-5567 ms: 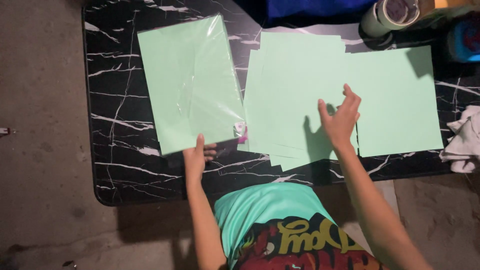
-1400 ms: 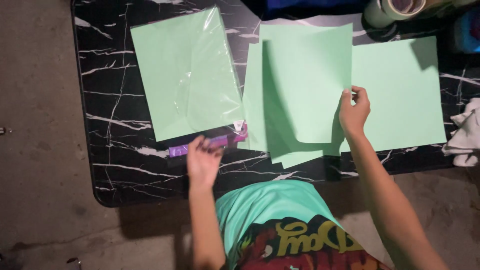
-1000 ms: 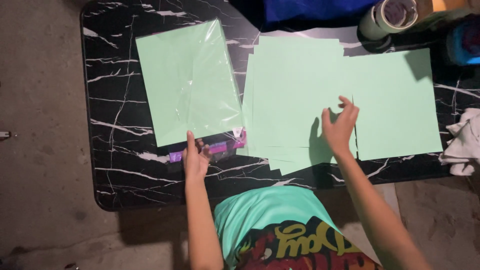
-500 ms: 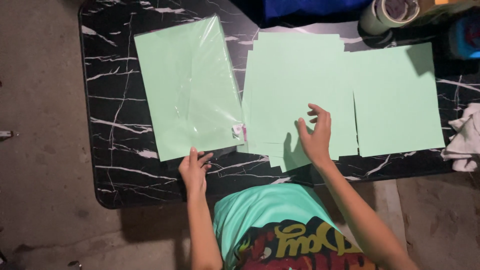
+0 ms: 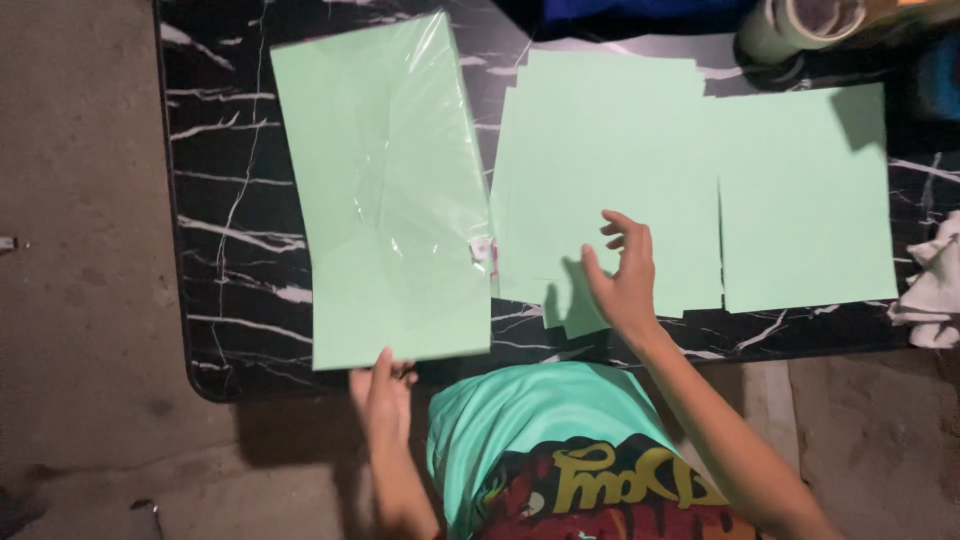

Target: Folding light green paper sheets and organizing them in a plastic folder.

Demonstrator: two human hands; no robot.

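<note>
A plastic-wrapped pack of light green paper (image 5: 385, 190) lies on the left of a black marble-patterned table (image 5: 235, 250). My left hand (image 5: 382, 393) grips the pack's near edge at the table's front. To its right lies a loose stack of green sheets (image 5: 600, 170), and further right a single green sheet (image 5: 805, 200). My right hand (image 5: 625, 275) hovers over the near edge of the middle stack, fingers spread and holding nothing.
A roll of tape (image 5: 800, 22) stands at the table's back right. A white crumpled cloth (image 5: 935, 285) lies at the right edge. Bare concrete floor (image 5: 80, 250) lies to the left of the table. My turquoise shirt (image 5: 540, 430) fills the bottom centre.
My right hand laid a lifted sheet back on the middle stack, then slid left to its near edge. The purple strip under the pack's near edge is now covered.
</note>
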